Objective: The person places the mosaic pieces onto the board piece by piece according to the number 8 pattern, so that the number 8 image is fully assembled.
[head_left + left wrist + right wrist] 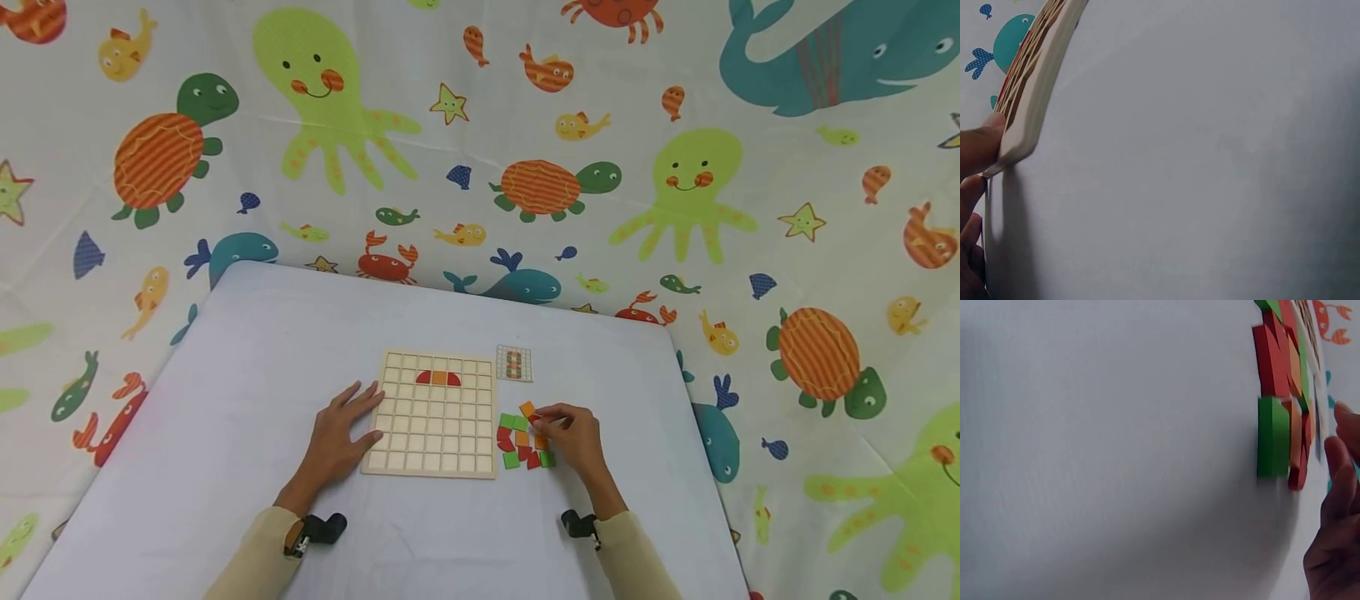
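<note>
A wooden grid board lies on the white table. Two red curved pieces flank an orange square in one of its upper rows. Along the board's left edge rests my left hand, fingers spread; the left wrist view shows its thumb on the frame's corner. My right hand is over the loose pile of pieces right of the board, thumb and index finger beside a red piece. In the right wrist view these fingertips show no piece between them. Green blocks stand nearest that camera.
A small pattern card with a coloured design lies beyond the pile, by the board's upper right corner. Green, red and orange pieces lie close together. A cloth with printed sea animals hangs behind the table.
</note>
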Available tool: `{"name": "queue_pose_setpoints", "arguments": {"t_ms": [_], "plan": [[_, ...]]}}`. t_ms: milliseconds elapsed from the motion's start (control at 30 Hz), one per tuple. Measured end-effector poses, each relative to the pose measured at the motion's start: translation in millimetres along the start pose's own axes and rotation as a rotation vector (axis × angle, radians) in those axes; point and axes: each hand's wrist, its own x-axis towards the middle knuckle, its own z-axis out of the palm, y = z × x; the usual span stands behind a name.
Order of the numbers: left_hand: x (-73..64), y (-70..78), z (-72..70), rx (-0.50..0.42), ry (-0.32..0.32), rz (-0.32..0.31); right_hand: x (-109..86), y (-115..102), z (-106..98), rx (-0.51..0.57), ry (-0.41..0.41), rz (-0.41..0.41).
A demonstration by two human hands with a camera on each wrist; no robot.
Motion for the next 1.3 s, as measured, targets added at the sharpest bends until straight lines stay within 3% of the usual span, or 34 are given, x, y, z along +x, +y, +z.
{"name": "queue_pose_setpoints", "arguments": {"t_ms": [133,367,833,1067,1300], "plan": [[-0.2,0.5,0.4,0.001,0.009,0.011,-1.3,-5.2,8.1,-0.015,-0.019,-0.03],[-0.1,0.8,2.2,-0.003,0.007,0.011,-4.8,-14.2,16.8,-0.088,0.03,-0.035],[-0.1,0.4,0.7,0.009,0.016,0.013,-8.9,-25.0,31.3,-0.337,0.046,-0.075],[0.1,0.1,0.0,0.003,0.002,0.003,-5.9,-27.2,33.3,-0.25,0.012,-0.071],[0.1,-1.2,0.5,0.002,0.001,0.007,-6.6,-26.2,30.3,-0.035,0.071,-0.044]]}}
